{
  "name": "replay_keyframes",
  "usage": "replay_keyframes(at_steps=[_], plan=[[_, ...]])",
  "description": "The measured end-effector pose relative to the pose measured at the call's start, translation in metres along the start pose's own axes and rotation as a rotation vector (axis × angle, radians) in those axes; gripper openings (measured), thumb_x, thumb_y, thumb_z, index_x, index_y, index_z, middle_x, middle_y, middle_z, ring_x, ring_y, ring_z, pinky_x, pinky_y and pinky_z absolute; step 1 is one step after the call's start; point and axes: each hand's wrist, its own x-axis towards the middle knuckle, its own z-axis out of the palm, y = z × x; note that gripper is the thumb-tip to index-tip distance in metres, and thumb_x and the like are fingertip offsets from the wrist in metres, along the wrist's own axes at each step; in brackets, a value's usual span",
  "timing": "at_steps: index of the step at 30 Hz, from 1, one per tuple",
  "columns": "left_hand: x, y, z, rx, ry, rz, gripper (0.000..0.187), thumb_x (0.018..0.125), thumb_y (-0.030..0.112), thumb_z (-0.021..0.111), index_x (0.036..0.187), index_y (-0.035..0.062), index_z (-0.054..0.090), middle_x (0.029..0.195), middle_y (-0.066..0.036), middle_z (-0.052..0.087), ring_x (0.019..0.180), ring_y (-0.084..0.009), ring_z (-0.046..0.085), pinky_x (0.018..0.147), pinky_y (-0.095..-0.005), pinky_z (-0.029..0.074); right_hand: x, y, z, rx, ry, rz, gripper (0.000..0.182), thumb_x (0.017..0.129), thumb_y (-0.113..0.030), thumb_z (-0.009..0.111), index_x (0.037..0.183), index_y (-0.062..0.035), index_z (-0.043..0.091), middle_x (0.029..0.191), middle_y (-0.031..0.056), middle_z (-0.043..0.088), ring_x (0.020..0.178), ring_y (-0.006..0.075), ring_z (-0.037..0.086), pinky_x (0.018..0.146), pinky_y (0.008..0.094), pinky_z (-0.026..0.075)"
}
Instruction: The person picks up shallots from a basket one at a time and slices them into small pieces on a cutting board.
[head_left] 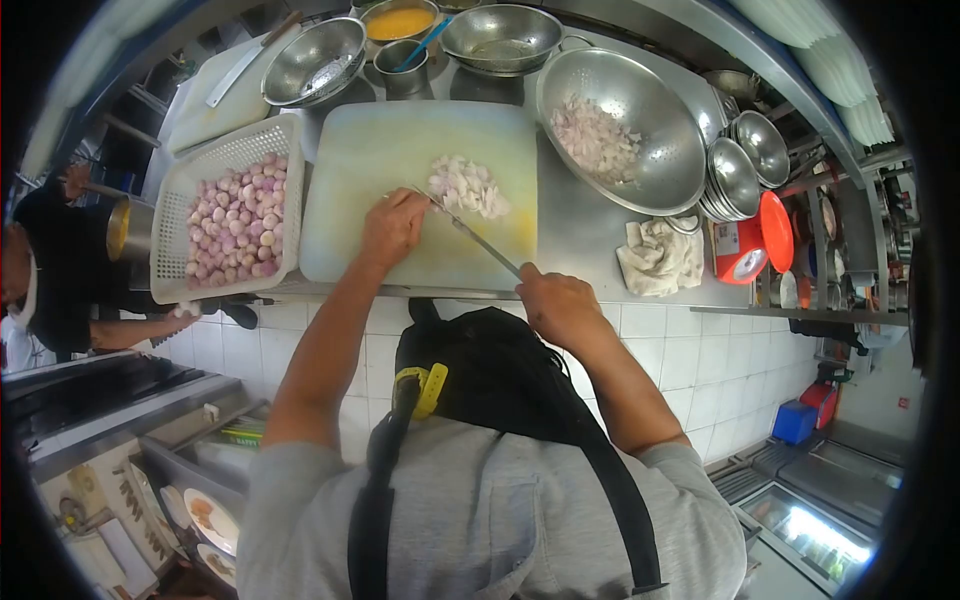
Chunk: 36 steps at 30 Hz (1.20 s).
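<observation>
A knife is gripped in my right hand at the cutting board's front edge. Its blade runs up and left to my left hand, whose fingers are bent together on the pale cutting board; whatever they press on is hidden. Just beyond the blade tip lies a pile of chopped shallots. On the left a white plastic basket holds many whole peeled shallots. A steel colander on the right has chopped pieces in it.
Steel bowls and a steel cup line the back. Another knife rests on a second board at back left. A cloth and red scale are at right. Another person stands at far left.
</observation>
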Motion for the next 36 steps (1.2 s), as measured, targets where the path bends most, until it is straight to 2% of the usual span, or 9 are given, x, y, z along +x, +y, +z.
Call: replay_keyframes(at_steps=[3,9,15,18,21,24,30,36], plan=[[0.002,-0.002,0.003,0.005,0.010,-0.013,0.007,0.089,0.006,0.070,0.096,0.0082,0.072,0.090,-0.009,0.069,0.083,-0.0326,0.068,0.072,-0.0441,0.054,0.027,-0.001,0.012,0.065,0.021,-0.020,0.018,0.102,-0.017,0.053,0.111,-0.0020,0.056,0.096,0.0249,0.074,0.096,0.0439,0.073,0.085,0.0562,0.055],[-0.002,-0.005,0.007,0.006,0.017,-0.019,0.008,0.089,0.006,0.070,0.097,0.0081,0.072,0.091,-0.010,0.070,0.084,-0.0328,0.068,0.074,-0.0435,0.055,0.035,-0.001,0.014,0.023,0.027,-0.033,0.018,0.103,-0.018,0.052,0.110,-0.0012,0.056,0.095,0.0246,0.074,0.096,0.0429,0.073,0.084,0.0548,0.055],[0.000,-0.001,0.001,0.018,0.032,0.016,0.008,0.088,0.006,0.071,0.096,0.0076,0.071,0.091,-0.010,0.070,0.084,-0.0329,0.068,0.073,-0.0432,0.054,-0.005,-0.011,-0.018,0.005,-0.027,0.001,0.017,0.101,-0.014,0.054,0.110,-0.0005,0.056,0.093,0.0250,0.074,0.094,0.0431,0.073,0.082,0.0550,0.056],[0.000,-0.001,0.004,0.021,0.024,-0.002,0.009,0.087,0.005,0.070,0.096,0.0073,0.071,0.091,-0.010,0.069,0.083,-0.0329,0.068,0.072,-0.0436,0.053,0.011,0.002,0.007,0.020,0.023,-0.039,0.021,0.107,-0.023,0.052,0.110,-0.0025,0.055,0.087,0.0221,0.073,0.091,0.0439,0.071,0.082,0.0561,0.053],[0.000,-0.004,0.003,0.037,0.020,0.013,0.009,0.087,0.004,0.071,0.095,0.0062,0.071,0.091,-0.010,0.070,0.083,-0.0325,0.068,0.072,-0.0425,0.054,0.032,0.001,0.019,0.014,0.076,-0.046,0.018,0.102,-0.017,0.056,0.108,-0.0001,0.056,0.087,0.0239,0.073,0.087,0.0435,0.073,0.080,0.0555,0.056],[0.003,-0.001,-0.001,0.052,0.014,0.025,0.007,0.086,0.002,0.072,0.093,0.0042,0.071,0.092,-0.011,0.072,0.082,-0.0317,0.069,0.072,-0.0404,0.056,0.004,-0.008,-0.010,0.004,0.013,-0.036,0.018,0.102,-0.017,0.057,0.108,0.0000,0.056,0.088,0.0238,0.073,0.089,0.0435,0.073,0.081,0.0555,0.055],[0.000,-0.004,0.004,0.044,0.026,0.016,0.008,0.085,0.001,0.072,0.092,0.0050,0.070,0.090,-0.011,0.070,0.081,-0.0322,0.068,0.071,-0.0415,0.055,0.030,-0.002,0.011,0.057,0.044,-0.068,0.022,0.104,-0.022,0.057,0.108,0.0001,0.056,0.088,0.0238,0.073,0.090,0.0433,0.073,0.080,0.0556,0.055],[0.000,-0.001,0.003,0.041,0.046,0.040,0.009,0.085,0.003,0.070,0.092,0.0073,0.069,0.087,-0.010,0.068,0.081,-0.0321,0.066,0.071,-0.0429,0.054,-0.003,-0.003,-0.007,0.014,-0.032,-0.014,0.022,0.104,-0.022,0.056,0.109,-0.0006,0.056,0.089,0.0239,0.073,0.092,0.0432,0.073,0.082,0.0560,0.054]])
